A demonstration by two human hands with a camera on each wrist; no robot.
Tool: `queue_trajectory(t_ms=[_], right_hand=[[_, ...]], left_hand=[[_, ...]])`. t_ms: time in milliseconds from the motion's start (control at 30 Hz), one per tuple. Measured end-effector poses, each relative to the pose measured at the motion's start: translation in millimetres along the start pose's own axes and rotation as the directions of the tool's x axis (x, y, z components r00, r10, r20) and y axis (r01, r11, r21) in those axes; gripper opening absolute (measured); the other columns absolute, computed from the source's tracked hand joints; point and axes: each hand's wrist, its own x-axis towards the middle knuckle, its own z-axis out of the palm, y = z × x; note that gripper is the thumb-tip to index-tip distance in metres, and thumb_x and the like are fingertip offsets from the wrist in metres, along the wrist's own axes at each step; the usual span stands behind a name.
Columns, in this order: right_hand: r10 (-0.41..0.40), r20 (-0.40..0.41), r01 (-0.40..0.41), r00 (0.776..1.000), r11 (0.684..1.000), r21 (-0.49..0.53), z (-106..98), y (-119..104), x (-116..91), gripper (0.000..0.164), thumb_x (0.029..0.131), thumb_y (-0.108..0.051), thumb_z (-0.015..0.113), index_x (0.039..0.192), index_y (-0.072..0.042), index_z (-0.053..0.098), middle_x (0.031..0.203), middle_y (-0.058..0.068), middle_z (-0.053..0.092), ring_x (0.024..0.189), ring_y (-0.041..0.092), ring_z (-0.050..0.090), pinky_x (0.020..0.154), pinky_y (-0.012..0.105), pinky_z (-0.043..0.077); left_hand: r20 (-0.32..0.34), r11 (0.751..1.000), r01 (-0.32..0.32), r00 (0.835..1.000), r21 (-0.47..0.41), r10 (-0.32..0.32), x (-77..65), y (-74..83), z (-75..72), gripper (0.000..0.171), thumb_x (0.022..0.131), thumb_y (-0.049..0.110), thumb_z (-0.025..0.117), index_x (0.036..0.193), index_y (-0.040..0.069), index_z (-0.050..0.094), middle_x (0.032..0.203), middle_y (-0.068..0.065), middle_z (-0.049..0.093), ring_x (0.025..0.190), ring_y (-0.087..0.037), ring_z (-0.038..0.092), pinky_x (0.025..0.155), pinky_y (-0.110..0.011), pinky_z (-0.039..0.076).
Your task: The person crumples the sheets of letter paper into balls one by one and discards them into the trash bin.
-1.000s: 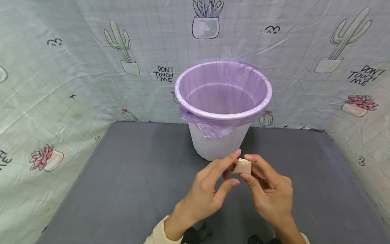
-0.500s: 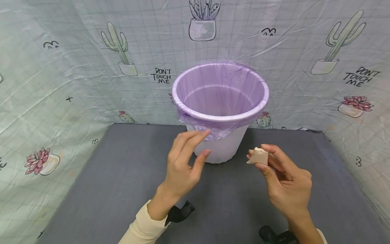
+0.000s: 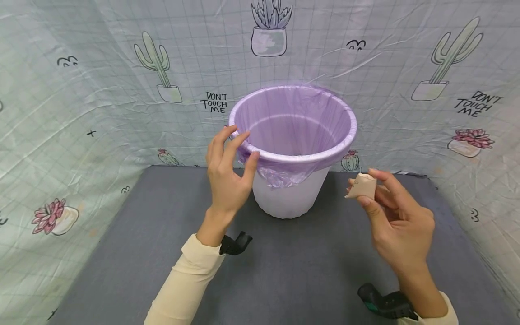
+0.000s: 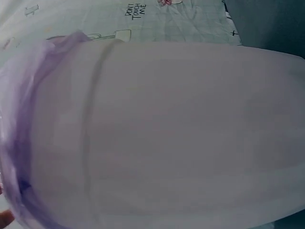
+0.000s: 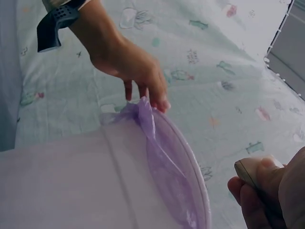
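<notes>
A white bin (image 3: 288, 201) stands upright, lined with a purple plastic bag (image 3: 298, 128) folded over its rim. My left hand (image 3: 227, 180) is at the left side of that rim, fingers spread and slightly bent. In the right wrist view the left hand (image 5: 136, 67) reaches down to the bag's edge; whether it touches is hard to tell. My right hand (image 3: 406, 230) pinches a small beige folded piece (image 3: 364, 186), of unclear material, between thumb and fingers, to the right of the bin. The bin's white wall (image 4: 167, 129) fills the left wrist view.
Under the bin lies a dark grey table surface (image 3: 284, 280). A pale cloth printed with cacti (image 3: 101, 67) hangs behind and at both sides, close behind the bin. Black camera mounts (image 3: 235, 243) sit on both wrists.
The hands have drawn apart from around the beige piece. My left hand has moved up and left to the bin's rim; my right hand has carried the piece up and to the right.
</notes>
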Motion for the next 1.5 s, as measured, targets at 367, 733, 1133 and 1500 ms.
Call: queue_trajectory(t_ms=[367,733,1133,1500], right_hand=[[-0.038,0.052,0.045,0.998,0.987,-0.154,-10,4,14,0.045,0.084,-0.014,0.075,0.116,0.013,0.06,0.101,0.015,0.07,0.093,0.007,0.067,0.051,0.009,0.029],[0.047,0.168,-0.011,0.985,0.978,-0.209,-1,7,43,0.055,0.085,0.007,0.067,0.136,0.0,0.049,0.116,0.019,0.064,0.102,0.011,0.063,0.085,0.019,0.048],[0.111,0.213,-0.078,0.971,0.984,-0.161,23,22,83,0.035,0.083,0.012,0.067,0.117,0.004,0.062,0.112,0.009,0.064,0.092,0.013,0.062,0.075,0.017,0.05],[0.321,0.001,-0.315,0.947,0.931,-0.186,40,41,108,0.028,0.079,-0.01,0.08,0.105,-0.005,0.073,0.099,0.005,0.071,0.083,0.01,0.067,0.073,0.019,0.052]], left_hand=[[-0.002,0.988,0.096,0.995,0.12,-0.096,-13.5,-11.3,11.8,0.049,0.089,0.056,0.058,0.108,0.011,0.068,0.13,-0.011,0.054,0.105,-0.031,0.052,0.081,-0.046,0.043],[-0.021,0.976,0.116,0.993,0.186,-0.114,-15.6,-12.7,13.3,0.046,0.09,0.057,0.055,0.108,0.016,0.066,0.131,-0.011,0.055,0.091,-0.028,0.063,0.058,-0.042,0.047],[-0.011,0.969,0.139,0.99,0.203,-0.14,-17.9,-15.5,9.8,0.048,0.091,0.058,0.053,0.11,0.017,0.065,0.134,-0.009,0.053,0.056,-0.021,0.057,0.051,-0.034,0.05],[0.003,0.973,0.138,0.99,0.183,-0.141,-19.5,-15.0,12.6,0.047,0.092,0.058,0.052,0.112,0.017,0.065,0.134,-0.008,0.052,0.056,-0.02,0.058,0.051,-0.032,0.051]])
